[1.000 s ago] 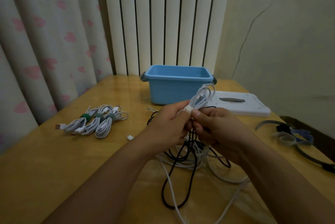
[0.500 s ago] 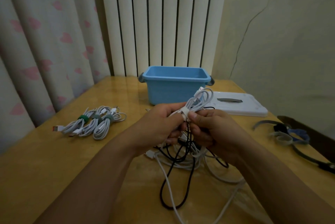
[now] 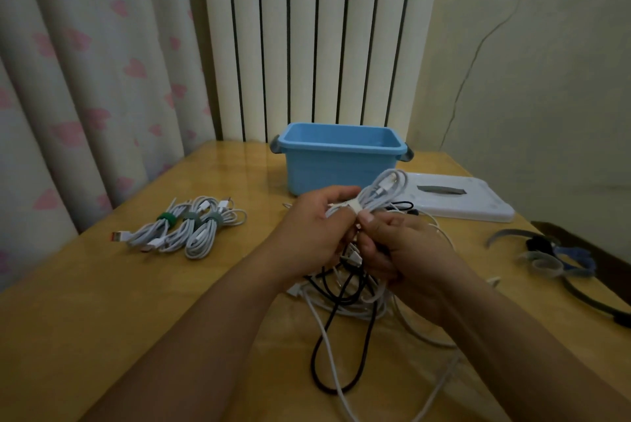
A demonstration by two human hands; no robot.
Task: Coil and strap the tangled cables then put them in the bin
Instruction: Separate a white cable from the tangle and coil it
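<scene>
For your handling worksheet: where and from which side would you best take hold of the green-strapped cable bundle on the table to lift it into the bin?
Grip the green-strapped cable bundle at its green strap, coming from above. The strap cinches the loops into one narrow waist, so fingers close round all strands together. The bundle lies flat on the table with another bundle close on its right, so a sideways approach is likely crowded.

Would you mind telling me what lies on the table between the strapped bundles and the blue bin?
In the head view, only bare table separates the strapped bundles from the bin.
</scene>
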